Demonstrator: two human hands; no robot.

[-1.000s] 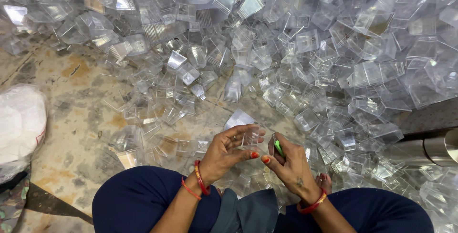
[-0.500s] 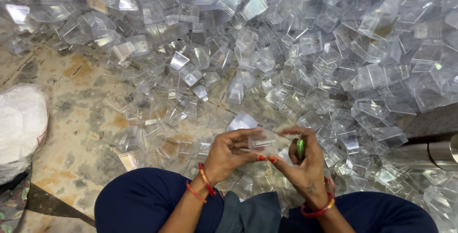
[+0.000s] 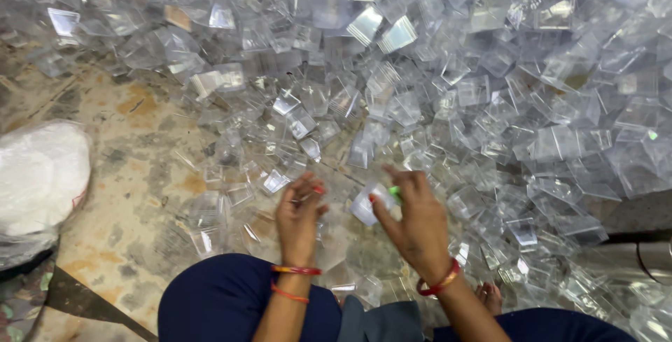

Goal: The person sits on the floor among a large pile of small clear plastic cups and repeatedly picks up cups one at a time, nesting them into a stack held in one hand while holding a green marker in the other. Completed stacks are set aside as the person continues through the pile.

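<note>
A person sits on a worn, stained floor (image 3: 133,174) with dark blue trouser knees at the bottom of the view, facing a great heap of clear plastic boxes (image 3: 448,83) that spreads from just above the hands to the top and right edges. The right hand (image 3: 413,219) pinches a small clear plastic box (image 3: 364,205) between thumb and fingertips, so its grip is clenched on that box; the box sits at the lower edge of the heap, just left of the right hand and between the two hands. A small green object (image 3: 394,191) shows at the right hand's fingers, touching them, but what it is cannot be made out. The left hand (image 3: 299,212) lies just left of the held box, fingers curled loosely with painted nails, near it but apart; its grip looks released and holds nothing that can be seen. Red and orange bangles circle both wrists. Well left of the heap, a white sack (image 3: 38,174) rests on the floor. Below the heap at the right edge lies a metal pipe (image 3: 647,258).
</note>
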